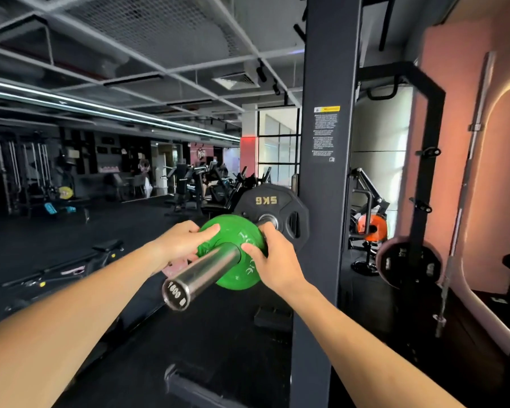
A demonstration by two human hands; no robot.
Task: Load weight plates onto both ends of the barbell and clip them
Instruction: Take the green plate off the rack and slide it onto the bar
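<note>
A dim gym, rack upright beside. Both hands, left and right, curl closed on the green plate's rim, steadying it square on the sleeve, short of the black plate.

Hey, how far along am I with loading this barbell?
Done: black plate already sits on the barbell sleeve. In hand: left hand and right hand grip the green plate, threaded on, short of the black one. Left: seating it, the clip; far end unseen.
</note>
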